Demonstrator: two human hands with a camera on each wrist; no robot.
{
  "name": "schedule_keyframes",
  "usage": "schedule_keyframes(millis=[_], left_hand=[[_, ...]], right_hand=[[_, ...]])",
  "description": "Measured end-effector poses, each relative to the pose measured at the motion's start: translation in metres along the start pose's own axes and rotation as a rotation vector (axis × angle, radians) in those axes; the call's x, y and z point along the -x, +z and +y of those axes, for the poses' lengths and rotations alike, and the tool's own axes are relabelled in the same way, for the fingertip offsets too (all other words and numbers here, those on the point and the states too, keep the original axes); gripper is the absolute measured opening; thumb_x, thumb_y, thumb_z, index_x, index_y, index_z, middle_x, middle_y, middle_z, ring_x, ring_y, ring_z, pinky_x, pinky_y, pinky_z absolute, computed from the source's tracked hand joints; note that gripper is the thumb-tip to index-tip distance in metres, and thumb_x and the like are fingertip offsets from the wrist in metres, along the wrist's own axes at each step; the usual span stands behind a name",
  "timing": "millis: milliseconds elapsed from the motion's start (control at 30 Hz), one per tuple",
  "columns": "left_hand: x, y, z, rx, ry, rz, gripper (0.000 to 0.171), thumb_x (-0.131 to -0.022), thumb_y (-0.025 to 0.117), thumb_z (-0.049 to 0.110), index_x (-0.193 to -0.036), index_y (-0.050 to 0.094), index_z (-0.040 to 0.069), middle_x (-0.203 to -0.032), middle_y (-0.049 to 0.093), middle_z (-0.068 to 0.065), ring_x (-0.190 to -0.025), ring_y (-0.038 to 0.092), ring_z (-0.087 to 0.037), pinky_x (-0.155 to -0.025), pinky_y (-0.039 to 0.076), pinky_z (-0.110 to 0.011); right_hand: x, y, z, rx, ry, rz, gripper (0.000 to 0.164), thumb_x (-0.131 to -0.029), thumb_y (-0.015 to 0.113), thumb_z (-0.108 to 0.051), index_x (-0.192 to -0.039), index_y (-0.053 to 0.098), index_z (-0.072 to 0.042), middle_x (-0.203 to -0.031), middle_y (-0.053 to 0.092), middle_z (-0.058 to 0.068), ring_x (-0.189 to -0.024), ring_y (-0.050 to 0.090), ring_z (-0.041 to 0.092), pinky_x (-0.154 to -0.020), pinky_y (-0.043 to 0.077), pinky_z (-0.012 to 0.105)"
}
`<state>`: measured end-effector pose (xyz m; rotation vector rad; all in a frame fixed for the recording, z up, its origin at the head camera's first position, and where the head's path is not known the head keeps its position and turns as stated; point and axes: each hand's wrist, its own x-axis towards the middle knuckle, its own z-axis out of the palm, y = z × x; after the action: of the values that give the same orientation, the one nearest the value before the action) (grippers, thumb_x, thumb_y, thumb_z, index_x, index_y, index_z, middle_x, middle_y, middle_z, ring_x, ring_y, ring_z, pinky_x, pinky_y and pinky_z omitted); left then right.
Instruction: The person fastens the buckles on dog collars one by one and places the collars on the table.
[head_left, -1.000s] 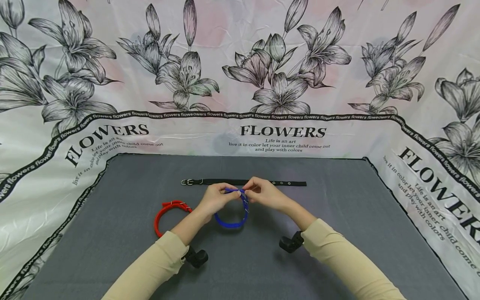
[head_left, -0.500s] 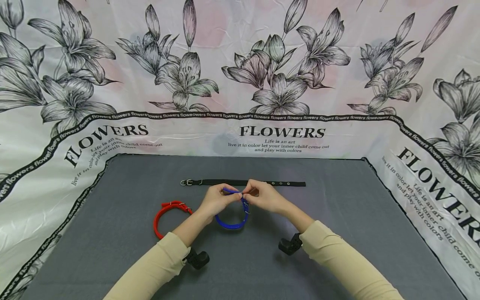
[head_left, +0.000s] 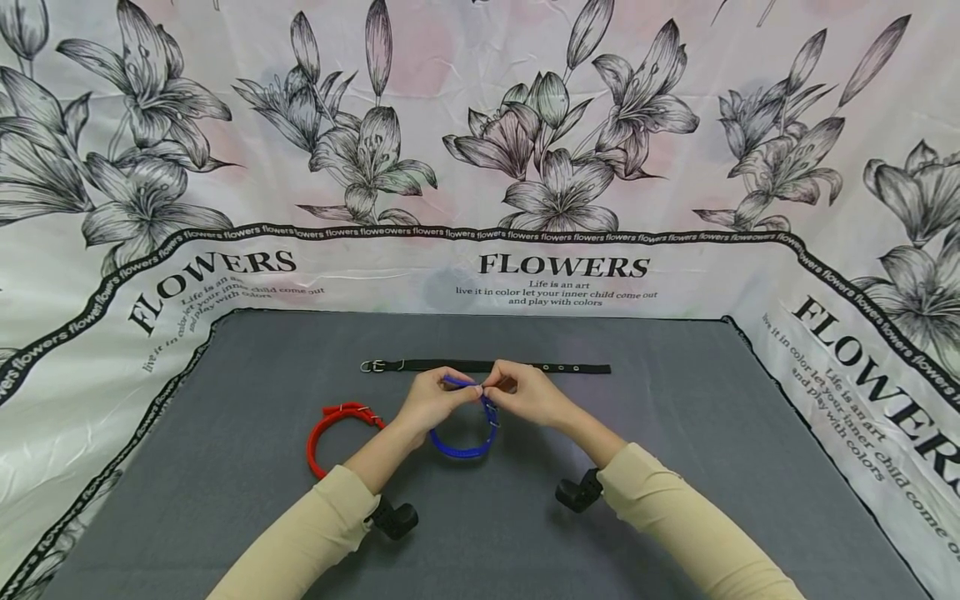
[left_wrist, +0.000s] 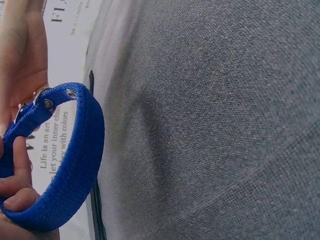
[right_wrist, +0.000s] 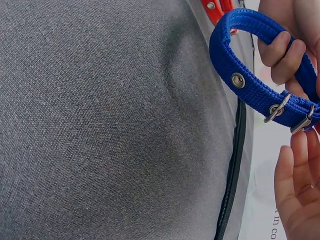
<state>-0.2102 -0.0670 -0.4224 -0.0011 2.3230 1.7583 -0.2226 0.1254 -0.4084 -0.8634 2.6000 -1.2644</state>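
Note:
Both hands are at a blue webbing collar point(head_left: 461, 452), which is bent into a loop and held up over the cloth. My left hand point(head_left: 431, 402) grips the strap at the upper left of the loop, with a short length showing above the thumb. Beside it my right hand point(head_left: 528, 395) pinches the collar near its buckle point(right_wrist: 302, 125). A metal D-ring point(right_wrist: 279, 108) and eyelets show along the strap in the right wrist view. The fingertips of the two hands nearly meet in the head view, and they cover the strap between them.
A red collar point(head_left: 312, 446), fastened in a loop, lies left of the left forearm. Behind the hands a black collar point(head_left: 435, 365) lies straight across the grey cloth point(head_left: 660, 400). A white flower-printed sheet point(head_left: 420, 275) stands behind and at the sides.
My right hand has shifted slightly left and down, closer to the left fingertips. The buckle side of the blue collar has turned a little. The red and black collars stay put.

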Motion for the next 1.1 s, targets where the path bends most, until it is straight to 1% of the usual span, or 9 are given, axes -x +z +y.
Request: schedule_keyframes(millis=[167,333,467,567,667,767,867,1000,1100], left_hand=[[0.001,-0.003,0.001,0.023,-0.019,0.015,0.032,-0.077,0.074,0.038,-0.099,0.065,0.016,-0.085,0.071,0.002,-0.079,0.053,-0.022,-0.059,0.039,-0.027],[0.000,-0.006,0.001,0.043,-0.037,0.038,0.032,-0.078,0.072,0.039,-0.100,0.066,0.017,-0.087,0.071,0.002,-0.086,0.055,-0.028,-0.060,0.038,-0.029],[-0.001,-0.007,0.000,0.069,-0.033,0.051,0.031,-0.078,0.072,0.038,-0.100,0.065,0.017,-0.087,0.071,0.002,-0.078,0.053,-0.025,-0.059,0.037,-0.028],[-0.003,-0.008,0.000,0.093,-0.022,0.072,0.029,-0.079,0.072,0.036,-0.099,0.065,0.016,-0.087,0.071,0.001,-0.075,0.051,-0.024,-0.058,0.037,-0.027],[-0.003,-0.008,0.000,0.117,-0.010,0.086,0.025,-0.080,0.071,0.033,-0.098,0.066,0.016,-0.088,0.072,-0.001,-0.077,0.053,-0.024,-0.059,0.039,-0.027],[-0.004,-0.009,0.000,0.135,0.001,0.085,0.024,-0.082,0.070,0.031,-0.098,0.065,0.014,-0.092,0.071,-0.008,-0.068,0.050,-0.020,-0.058,0.038,-0.027],[-0.004,-0.012,0.001,0.147,0.001,0.066,0.025,-0.083,0.069,0.029,-0.101,0.063,0.013,-0.097,0.070,-0.012,-0.063,0.052,-0.019,-0.058,0.042,-0.026],[-0.003,-0.015,-0.001,0.161,-0.011,0.025,0.026,-0.085,0.067,0.024,-0.106,0.060,0.009,-0.101,0.069,-0.014,-0.079,0.064,-0.034,-0.064,0.053,-0.028],[-0.002,-0.018,-0.003,0.124,-0.012,0.011,0.028,-0.086,0.067,0.022,-0.107,0.059,0.007,-0.103,0.066,-0.017,-0.086,0.065,-0.035,-0.068,0.054,-0.031]], right_hand=[[-0.002,0.001,0.005,-0.092,0.049,-0.008,0.010,-0.093,0.056,-0.016,-0.100,0.061,-0.017,-0.099,0.064,0.003,-0.081,0.063,0.016,-0.068,0.054,0.037],[0.001,0.004,0.005,-0.182,0.104,-0.056,0.027,-0.094,0.054,-0.016,-0.120,0.052,-0.011,-0.111,0.056,0.012,-0.090,0.063,0.025,-0.071,0.055,0.039],[0.008,0.005,-0.010,-0.200,0.143,-0.115,0.041,-0.093,0.055,-0.015,-0.131,0.041,-0.006,-0.110,0.052,0.018,-0.090,0.063,0.033,-0.070,0.054,0.045],[0.012,0.004,-0.024,-0.188,0.163,-0.139,0.044,-0.092,0.056,-0.012,-0.131,0.039,-0.004,-0.104,0.054,0.019,-0.086,0.063,0.038,-0.069,0.053,0.048],[0.012,0.007,-0.019,-0.162,0.174,-0.113,0.042,-0.090,0.059,-0.012,-0.128,0.042,-0.005,-0.098,0.057,0.015,-0.079,0.065,0.036,-0.066,0.054,0.044],[0.009,0.013,-0.009,-0.153,0.192,-0.058,0.038,-0.090,0.059,-0.011,-0.125,0.044,-0.006,-0.096,0.058,0.014,-0.075,0.065,0.034,-0.065,0.054,0.043],[0.007,0.016,0.001,-0.149,0.206,-0.012,0.037,-0.090,0.060,-0.013,-0.123,0.046,-0.009,-0.096,0.058,0.011,-0.074,0.065,0.030,-0.063,0.054,0.042],[0.006,0.017,0.008,-0.128,0.199,0.013,0.034,-0.090,0.061,-0.016,-0.121,0.047,-0.015,-0.094,0.059,0.009,-0.069,0.065,0.024,-0.061,0.054,0.039],[0.005,0.017,0.010,-0.095,0.182,0.023,0.032,-0.090,0.060,-0.017,-0.120,0.048,-0.017,-0.092,0.060,0.007,-0.064,0.065,0.021,-0.059,0.054,0.037]])
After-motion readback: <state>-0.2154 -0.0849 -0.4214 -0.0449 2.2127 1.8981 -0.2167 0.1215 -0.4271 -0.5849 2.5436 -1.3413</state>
